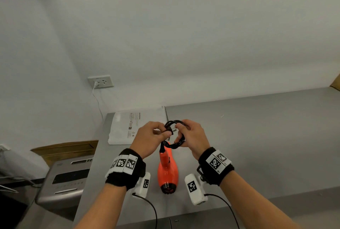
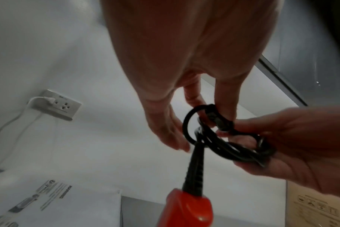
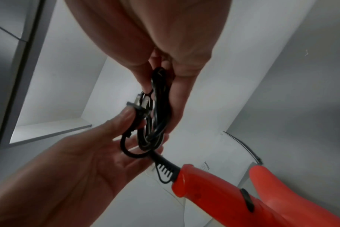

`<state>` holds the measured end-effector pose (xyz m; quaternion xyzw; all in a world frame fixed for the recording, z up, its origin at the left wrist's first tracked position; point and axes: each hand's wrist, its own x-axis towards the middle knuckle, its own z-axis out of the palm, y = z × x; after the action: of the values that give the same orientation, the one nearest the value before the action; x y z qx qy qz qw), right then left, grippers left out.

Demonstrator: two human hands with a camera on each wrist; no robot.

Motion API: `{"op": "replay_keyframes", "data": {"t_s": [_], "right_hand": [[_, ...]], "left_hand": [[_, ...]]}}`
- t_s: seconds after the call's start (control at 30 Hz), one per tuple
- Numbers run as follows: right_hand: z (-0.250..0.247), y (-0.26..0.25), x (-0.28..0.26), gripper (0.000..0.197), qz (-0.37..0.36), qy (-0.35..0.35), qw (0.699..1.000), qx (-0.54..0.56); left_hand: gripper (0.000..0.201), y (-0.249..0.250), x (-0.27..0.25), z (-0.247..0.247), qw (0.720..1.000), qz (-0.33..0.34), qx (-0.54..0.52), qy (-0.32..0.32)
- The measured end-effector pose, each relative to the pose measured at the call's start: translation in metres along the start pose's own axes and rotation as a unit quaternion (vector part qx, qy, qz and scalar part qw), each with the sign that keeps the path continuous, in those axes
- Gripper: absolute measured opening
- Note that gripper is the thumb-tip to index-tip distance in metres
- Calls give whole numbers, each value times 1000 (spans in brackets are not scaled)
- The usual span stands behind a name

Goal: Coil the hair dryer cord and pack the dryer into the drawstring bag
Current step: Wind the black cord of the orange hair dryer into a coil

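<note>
An orange hair dryer (image 1: pixel 167 171) lies on the grey counter (image 1: pixel 257 146) between my forearms, nozzle toward me. Its black cord (image 1: pixel 176 143) is gathered in a small coil just above the handle. My left hand (image 1: pixel 166 133) pinches the plug (image 1: pixel 168 130) at the coil's left side. In the left wrist view the plug (image 2: pixel 218 120) sits between thumb and finger, above the dryer handle (image 2: pixel 188 210). My right hand (image 1: pixel 180 133) grips the coil's right side, the loops (image 3: pixel 158 107) lying in its fingers. A white bag (image 1: pixel 127 127) with printed warnings lies flat behind the hands.
A wall outlet (image 1: pixel 100 81) with a white plug and lead is at the back left. A grey appliance (image 1: pixel 68 179) and a cardboard box (image 1: pixel 64 148) stand left of the counter. More cardboard (image 1: pixel 335 82) is at the far right.
</note>
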<state>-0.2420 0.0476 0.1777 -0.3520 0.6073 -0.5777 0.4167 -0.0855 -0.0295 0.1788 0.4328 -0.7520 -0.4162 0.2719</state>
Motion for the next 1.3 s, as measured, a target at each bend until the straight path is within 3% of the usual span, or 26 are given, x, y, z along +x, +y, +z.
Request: {"op": "replay_keyframes", "data": {"t_s": [0.13,0.23,0.33,0.4,0.53,0.73,1.0,1.17,1.3], "right_hand": [[6,-3,-7,19,-38,-18,999,-27],[3,-3,-9,19,-73,-29,994,-70],[3,1,-11,23,-114,-63,985,-112],[4,3,-12,25,-125,-73,982,-124],[0,7,-10,26,-133,-51,981,-133],[0,7,-9,11,-94,-48,989,-101],[-6,16,-14,5,-85,-101,987,-97],[-13,21,-19,3,-81,-124,986,-79],[-21,37,-14,14,-44,-33,997,-60]], "left_hand": [[24,6,-2,14,999,-20,-2,29],[34,5,-4,18,995,-61,-74,-2],[24,0,-4,20,984,-83,-154,-15],[20,0,-4,23,967,-84,-241,-14],[32,5,-9,19,906,-115,-401,-74],[30,6,-11,13,901,-116,-412,-62],[30,1,-12,14,856,-168,-489,-22],[15,-2,-4,5,883,-166,-437,41],[21,1,-2,13,951,-76,-280,109]]}}
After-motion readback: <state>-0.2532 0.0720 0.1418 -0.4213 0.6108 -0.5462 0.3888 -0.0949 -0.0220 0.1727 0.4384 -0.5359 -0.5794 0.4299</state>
